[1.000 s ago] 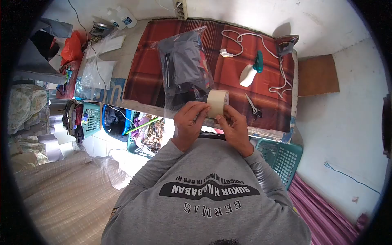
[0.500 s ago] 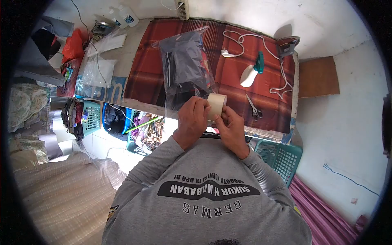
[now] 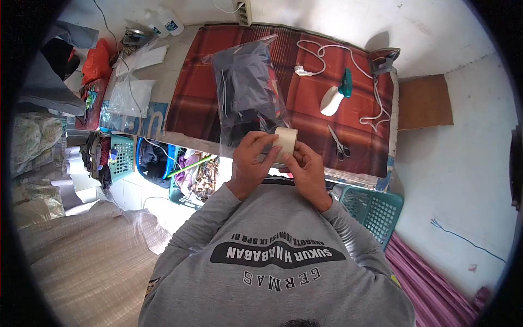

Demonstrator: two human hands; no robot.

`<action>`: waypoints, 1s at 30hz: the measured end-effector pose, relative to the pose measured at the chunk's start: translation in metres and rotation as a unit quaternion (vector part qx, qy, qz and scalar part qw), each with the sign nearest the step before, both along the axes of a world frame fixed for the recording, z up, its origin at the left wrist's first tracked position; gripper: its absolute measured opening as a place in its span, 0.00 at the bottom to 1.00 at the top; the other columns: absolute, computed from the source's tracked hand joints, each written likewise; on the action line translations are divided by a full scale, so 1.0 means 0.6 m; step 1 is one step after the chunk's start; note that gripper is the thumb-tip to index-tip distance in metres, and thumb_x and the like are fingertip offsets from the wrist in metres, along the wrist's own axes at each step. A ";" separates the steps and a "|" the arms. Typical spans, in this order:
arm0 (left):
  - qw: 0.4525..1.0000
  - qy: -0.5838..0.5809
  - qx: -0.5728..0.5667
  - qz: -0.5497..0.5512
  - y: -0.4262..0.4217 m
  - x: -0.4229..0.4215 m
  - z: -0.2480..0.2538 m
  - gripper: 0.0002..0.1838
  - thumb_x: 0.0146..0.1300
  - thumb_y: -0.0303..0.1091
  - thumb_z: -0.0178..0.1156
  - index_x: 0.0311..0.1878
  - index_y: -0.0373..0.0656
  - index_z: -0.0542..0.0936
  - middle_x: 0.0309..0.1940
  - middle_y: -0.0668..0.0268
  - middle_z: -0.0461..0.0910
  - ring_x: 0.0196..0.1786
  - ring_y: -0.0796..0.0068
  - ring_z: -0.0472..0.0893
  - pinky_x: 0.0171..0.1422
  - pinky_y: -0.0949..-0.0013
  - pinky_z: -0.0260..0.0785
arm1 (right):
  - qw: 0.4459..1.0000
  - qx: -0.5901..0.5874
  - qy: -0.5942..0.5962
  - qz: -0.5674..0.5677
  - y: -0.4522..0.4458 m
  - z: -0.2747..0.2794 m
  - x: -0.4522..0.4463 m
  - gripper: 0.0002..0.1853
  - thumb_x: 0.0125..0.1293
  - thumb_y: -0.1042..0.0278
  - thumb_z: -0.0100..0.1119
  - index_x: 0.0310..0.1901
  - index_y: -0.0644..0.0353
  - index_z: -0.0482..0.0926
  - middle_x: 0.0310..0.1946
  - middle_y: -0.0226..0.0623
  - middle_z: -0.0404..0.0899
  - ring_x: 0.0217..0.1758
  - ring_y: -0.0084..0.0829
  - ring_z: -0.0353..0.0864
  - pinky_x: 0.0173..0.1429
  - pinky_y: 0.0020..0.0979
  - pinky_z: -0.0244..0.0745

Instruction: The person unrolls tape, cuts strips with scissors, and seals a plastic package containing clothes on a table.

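Note:
Close to my body, both hands hold a wide roll of pale tape (image 3: 286, 140) over the table's front edge. My left hand (image 3: 251, 166) has its fingertips and thumb at the left face of the roll. My right hand (image 3: 308, 173) grips it from the lower right, thumb in front and fingers curled behind. Just beyond lies a clear plastic bag with folded dark clothing (image 3: 248, 87) inside; its near end reaches toward my left hand. Scissors (image 3: 340, 144) rest on the red plaid cloth (image 3: 308, 111) to the right.
A white and green spray bottle (image 3: 336, 95) lies near the scissors. An iron (image 3: 383, 59) stands at the back right, its white cord looped over the cloth. Plastic sheets (image 3: 133, 95) lie on the left. Baskets of clothes (image 3: 155, 161) and a green basket (image 3: 376, 212) sit below the table.
My left hand has shifted slightly left and down, its thumb now showing against the roll. The roll has turned and dropped a little. The other things have stayed in place.

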State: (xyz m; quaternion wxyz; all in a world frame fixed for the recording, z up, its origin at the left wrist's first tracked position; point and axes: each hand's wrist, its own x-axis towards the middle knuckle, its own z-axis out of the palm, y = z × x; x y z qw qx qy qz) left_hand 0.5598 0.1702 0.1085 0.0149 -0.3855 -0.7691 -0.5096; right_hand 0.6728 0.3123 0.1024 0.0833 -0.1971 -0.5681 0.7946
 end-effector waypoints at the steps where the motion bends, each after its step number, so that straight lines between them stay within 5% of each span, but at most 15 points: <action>1: 1.000 -0.014 -0.008 0.009 -0.004 0.003 -0.001 0.13 0.68 0.27 0.73 0.55 0.37 0.87 0.46 0.57 0.84 0.46 0.59 0.88 0.47 0.60 0.80 | 1.000 0.000 -0.001 0.001 -0.001 -0.003 0.001 0.17 0.81 0.76 0.59 0.65 0.74 0.78 0.54 0.43 0.89 0.52 0.26 0.90 0.51 0.29 0.91; 6: 1.000 0.016 -0.017 0.018 -0.003 0.000 0.000 0.11 0.67 0.26 0.74 0.51 0.37 0.87 0.43 0.58 0.84 0.43 0.58 0.87 0.43 0.59 0.79 | 1.000 0.015 0.001 -0.002 -0.007 0.005 -0.001 0.17 0.81 0.76 0.60 0.66 0.74 0.78 0.54 0.45 0.90 0.52 0.26 0.90 0.49 0.29 0.91; 11: 0.985 0.168 -0.044 0.005 0.006 -0.010 0.000 0.07 0.65 0.23 0.70 0.45 0.37 0.82 0.41 0.57 0.79 0.45 0.54 0.84 0.50 0.52 0.78 | 0.999 0.033 -0.004 0.015 -0.006 0.005 0.000 0.17 0.80 0.76 0.60 0.65 0.75 0.78 0.54 0.44 0.90 0.51 0.26 0.90 0.48 0.29 0.92; 23: 0.984 0.095 -0.055 -0.139 -0.010 -0.026 0.006 0.08 0.72 0.19 0.62 0.52 0.34 0.77 0.59 0.50 0.80 0.60 0.46 0.85 0.62 0.51 0.82 | 0.994 -0.060 -0.013 0.086 0.006 0.014 0.003 0.19 0.83 0.72 0.59 0.69 0.70 0.73 0.56 0.41 0.87 0.56 0.27 0.89 0.50 0.29 0.92; 30: 0.981 0.078 -0.064 -0.163 -0.014 -0.040 0.016 0.09 0.74 0.20 0.60 0.55 0.35 0.77 0.60 0.51 0.80 0.61 0.46 0.86 0.62 0.52 0.83 | 0.981 -0.149 -0.030 0.120 0.008 0.024 -0.002 0.22 0.84 0.66 0.59 0.72 0.67 0.71 0.56 0.42 0.86 0.57 0.29 0.89 0.53 0.31 0.92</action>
